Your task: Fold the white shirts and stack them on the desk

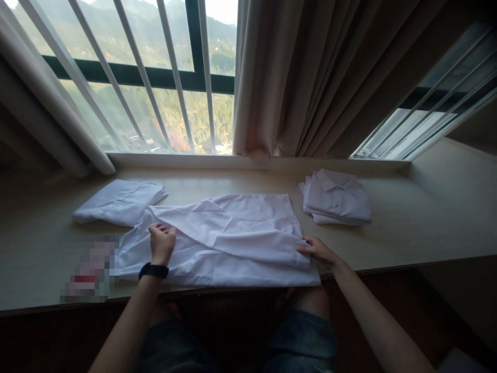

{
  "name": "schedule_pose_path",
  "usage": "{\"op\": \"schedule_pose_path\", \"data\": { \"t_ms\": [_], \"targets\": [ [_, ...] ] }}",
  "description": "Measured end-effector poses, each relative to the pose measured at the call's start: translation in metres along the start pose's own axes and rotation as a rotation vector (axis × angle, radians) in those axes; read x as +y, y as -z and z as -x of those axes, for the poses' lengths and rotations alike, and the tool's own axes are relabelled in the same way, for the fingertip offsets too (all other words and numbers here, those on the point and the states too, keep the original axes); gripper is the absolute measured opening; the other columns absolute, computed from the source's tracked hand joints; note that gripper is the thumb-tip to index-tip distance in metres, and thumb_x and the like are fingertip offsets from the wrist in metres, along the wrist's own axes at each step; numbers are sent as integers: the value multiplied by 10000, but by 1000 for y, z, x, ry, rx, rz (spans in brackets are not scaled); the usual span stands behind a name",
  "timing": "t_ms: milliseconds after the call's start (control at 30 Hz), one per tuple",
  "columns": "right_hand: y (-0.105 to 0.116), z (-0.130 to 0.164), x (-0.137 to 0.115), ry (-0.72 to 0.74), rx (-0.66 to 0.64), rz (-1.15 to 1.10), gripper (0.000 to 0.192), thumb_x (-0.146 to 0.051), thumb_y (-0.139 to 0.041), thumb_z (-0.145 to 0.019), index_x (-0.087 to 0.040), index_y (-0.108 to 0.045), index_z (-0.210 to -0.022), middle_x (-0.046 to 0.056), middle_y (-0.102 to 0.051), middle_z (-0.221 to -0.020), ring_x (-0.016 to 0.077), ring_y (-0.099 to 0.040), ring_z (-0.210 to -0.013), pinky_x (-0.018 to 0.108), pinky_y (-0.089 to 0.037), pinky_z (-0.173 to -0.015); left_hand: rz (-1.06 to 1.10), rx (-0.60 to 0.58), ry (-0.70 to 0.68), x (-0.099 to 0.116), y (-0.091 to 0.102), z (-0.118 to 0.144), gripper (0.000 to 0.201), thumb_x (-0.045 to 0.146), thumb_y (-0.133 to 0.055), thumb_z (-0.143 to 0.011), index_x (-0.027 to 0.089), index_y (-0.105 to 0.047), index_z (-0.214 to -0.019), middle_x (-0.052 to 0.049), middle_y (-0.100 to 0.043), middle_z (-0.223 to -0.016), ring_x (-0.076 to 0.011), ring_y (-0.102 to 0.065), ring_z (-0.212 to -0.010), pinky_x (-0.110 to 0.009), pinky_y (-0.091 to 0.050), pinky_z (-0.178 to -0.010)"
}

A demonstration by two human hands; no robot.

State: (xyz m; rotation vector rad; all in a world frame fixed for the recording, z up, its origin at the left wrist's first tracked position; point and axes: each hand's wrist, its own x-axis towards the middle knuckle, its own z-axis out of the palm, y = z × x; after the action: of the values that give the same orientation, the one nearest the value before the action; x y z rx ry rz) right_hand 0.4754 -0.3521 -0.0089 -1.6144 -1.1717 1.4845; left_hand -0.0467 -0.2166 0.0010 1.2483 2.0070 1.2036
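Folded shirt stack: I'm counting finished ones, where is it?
In the head view, the folded shirt stack lies right of the spread shirt, below the curtain.

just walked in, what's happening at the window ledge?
A person sits at a wooden ledge under a window, both hands on a white shirt spread flat in front of them. The left hand pinches a fold of its cloth; the right hand rests on its right edge. A folded white shirt lies to the left, and a stack of folded shirts sits to the right.
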Motion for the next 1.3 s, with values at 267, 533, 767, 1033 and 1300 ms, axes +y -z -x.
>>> {"op": "schedule_pose_path", "data": {
  "t_ms": [267, 533, 767, 1033, 1300],
  "targets": [
    [1, -27, -22, 79, 373, 404, 468, -533, -607, -848, -158, -638, -1126, 140, -697, -1170, 283, -649, -1044, 358, -506, -878, -620, -561, -850, 36, -31, 134, 393, 326, -620, -818, 229, -649, -1197, -129, -617, -1269, -315, -511, -1241, -456, -392, -1034],
    [-15, 11, -8, -126, 475, 850, 893, -640, -654, -801, -126, -353, -1466, 228, -622, -1286, 354, -639, -1117, 373, -479, -874, -726, -781, -818, 47, -46, 122, 235, 269, -615, -809, 208, -701, -1019, -124, -638, -1075, -294, -607, -1042, -406, -438, -910],
    [-7, 63, 3, 30, 205, 858, 651, -248, -710, -707, -172, -569, -1338, 49, -722, -919, 204, -645, -813, 255, -433, -736, -582, -1005, -828, 59, -23, 121, 233, 126, -532, -729, 230, -675, -881, -71, -707, -941, -251, -648, -918, -328, -451, -824],
    [10, 118, 16, 4, -231, 637, 262, -374, -735, -707, -158, -759, -854, 19, -711, -756, 176, -611, -704, 246, -427, -635, -540, -1191, -805, 59, 27, 154, 249, 132, -507, -710, 254, -668, -854, -44, -718, -851, -219, -660, -827, -291, -421, -735],
    [1, 18, 4, 124, 553, 466, 703, -439, -736, -745, -169, -554, -1369, 151, -639, -1295, 261, -635, -1106, 345, -504, -922, -307, -1322, -524, 65, 18, 150, 289, 431, -671, -768, 250, -716, -989, -60, -736, -968, -234, -676, -883, -310, -498, -777]
  ]
}}
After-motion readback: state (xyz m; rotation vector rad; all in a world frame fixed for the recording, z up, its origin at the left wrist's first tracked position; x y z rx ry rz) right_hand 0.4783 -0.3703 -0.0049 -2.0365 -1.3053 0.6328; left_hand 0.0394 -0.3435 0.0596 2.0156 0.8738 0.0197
